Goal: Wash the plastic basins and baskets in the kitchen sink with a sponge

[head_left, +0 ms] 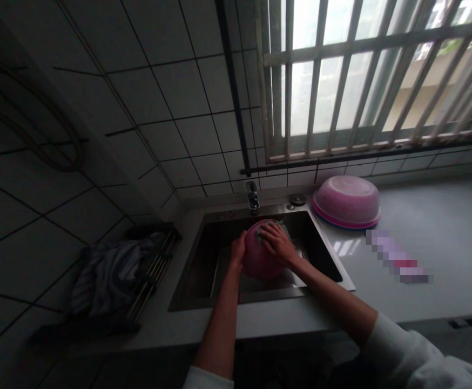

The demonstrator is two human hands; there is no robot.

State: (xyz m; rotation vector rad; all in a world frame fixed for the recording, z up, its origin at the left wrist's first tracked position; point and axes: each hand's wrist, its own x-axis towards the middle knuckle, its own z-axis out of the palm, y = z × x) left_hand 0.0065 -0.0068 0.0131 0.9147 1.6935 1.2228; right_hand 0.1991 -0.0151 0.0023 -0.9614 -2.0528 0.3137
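A pink basket with a fine mesh-like surface (260, 262) is tilted up inside the metal sink (325, 248). My left hand (238, 249) grips its left rim, fingers partly hidden behind it. Against the basket's surface my right hand (277, 242) presses a greenish cloth (283, 229), bunched under the fingers and showing past them. Just behind the basket stands the chrome faucet (253, 196).
An upturned pink basin (347, 199) rests on the white counter (442, 216) right of the sink. Near it lie a round drain strainer (297, 200) and a blurred-out purple item (398, 258). A rack with striped cloth (110, 270) stands left. A barred window (341, 81) is behind.
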